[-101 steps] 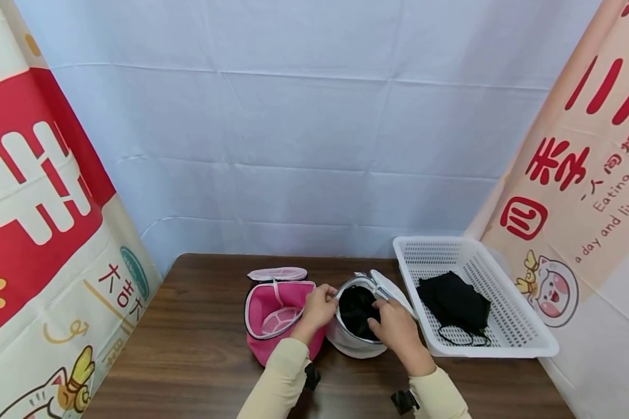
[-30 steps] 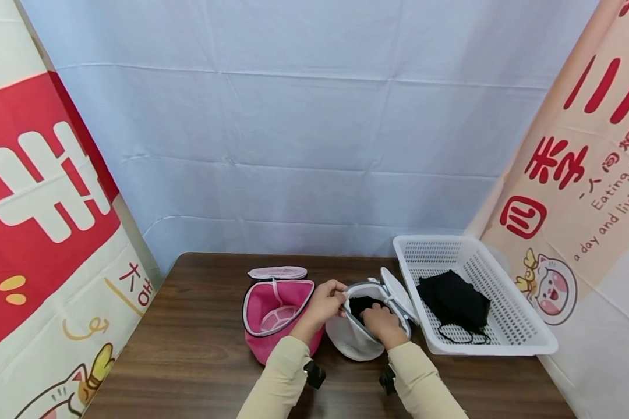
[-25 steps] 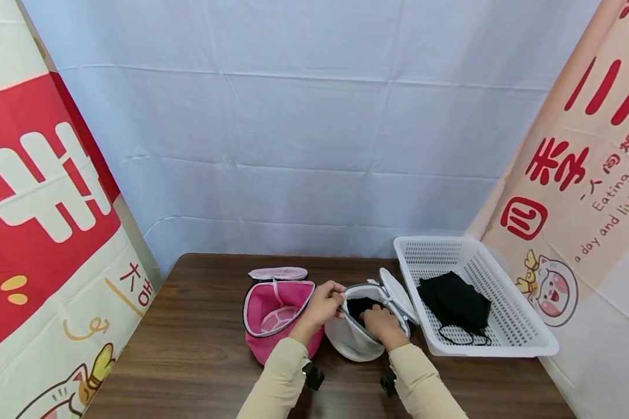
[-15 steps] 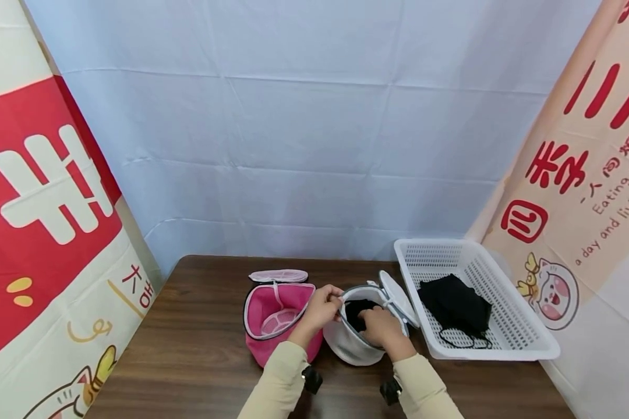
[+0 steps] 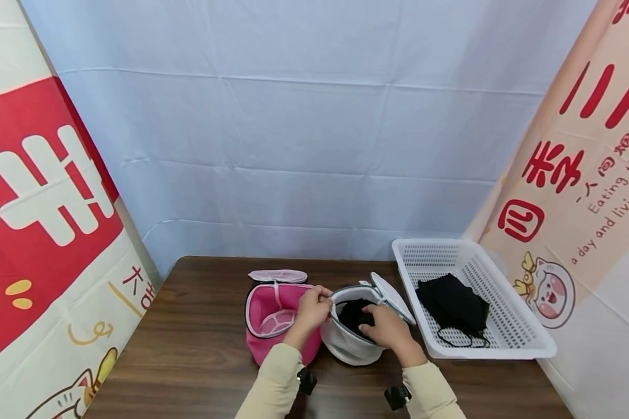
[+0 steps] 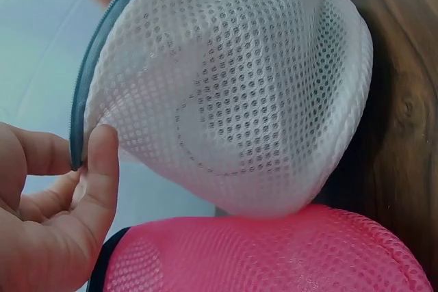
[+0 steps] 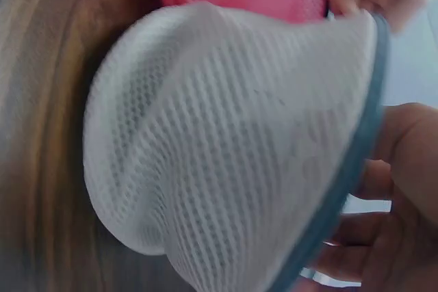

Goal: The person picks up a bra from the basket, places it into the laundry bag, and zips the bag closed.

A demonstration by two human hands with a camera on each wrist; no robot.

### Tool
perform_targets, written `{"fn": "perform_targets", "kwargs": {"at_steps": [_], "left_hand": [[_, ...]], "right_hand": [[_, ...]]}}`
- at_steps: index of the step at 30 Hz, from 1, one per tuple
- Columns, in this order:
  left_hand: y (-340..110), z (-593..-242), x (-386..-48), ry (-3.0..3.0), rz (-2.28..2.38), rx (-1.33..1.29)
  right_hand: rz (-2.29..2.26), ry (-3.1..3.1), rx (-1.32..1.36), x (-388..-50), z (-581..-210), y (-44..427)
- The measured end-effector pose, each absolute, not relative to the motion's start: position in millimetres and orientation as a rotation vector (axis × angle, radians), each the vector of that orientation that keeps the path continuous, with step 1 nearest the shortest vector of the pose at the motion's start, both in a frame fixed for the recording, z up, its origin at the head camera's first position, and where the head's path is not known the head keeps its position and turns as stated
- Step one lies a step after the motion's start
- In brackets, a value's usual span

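Observation:
A white mesh laundry bag (image 5: 351, 346) with a grey zip rim stands on the table, its round lid (image 5: 391, 297) folded back to the right. My left hand (image 5: 314, 308) pinches the left side of its rim; in the left wrist view, thumb and fingers meet at the zip edge. Black cloth (image 5: 353, 314) lies inside the bag. My right hand (image 5: 390, 329) reaches over the rim into the opening, thumb and index finger apart at the cloth. In the right wrist view its fingers (image 7: 349, 227) pass behind the zip edge, tips hidden.
A pink mesh laundry bag (image 5: 259, 346) stands unzipped just left of the white one, lid folded back. At the right, a white plastic basket (image 5: 524, 326) holds a black cloth item (image 5: 453, 305) with thin cords. Hanging cloths enclose the table's back and sides.
My right hand was deeper in the white bag a second ago and has drawn up a little to the right. My left hand and the rim it pinches have shifted left, widening the mouth.

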State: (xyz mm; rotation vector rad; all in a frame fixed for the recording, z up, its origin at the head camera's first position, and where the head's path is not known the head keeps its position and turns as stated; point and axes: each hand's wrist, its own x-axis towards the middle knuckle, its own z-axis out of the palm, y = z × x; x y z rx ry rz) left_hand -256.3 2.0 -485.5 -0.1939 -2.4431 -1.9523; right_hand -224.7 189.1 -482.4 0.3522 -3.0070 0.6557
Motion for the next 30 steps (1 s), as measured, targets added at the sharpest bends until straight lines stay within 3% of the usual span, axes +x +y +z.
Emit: {"fn": "perform_targets", "kwargs": {"at_steps": [14, 30], "left_hand": [[-11.2, -485.4, -255.7, -2.434, -1.903, -0.197], [-17.6, -484.4, -255.6, -2.451, -1.88, -0.161]], "right_hand": [[0.755, -2.892, 0.26, -220.2, -460.8, 215.8], [0.77, -2.807, -0.039, -226.1, -479.7, 229.1]]}}
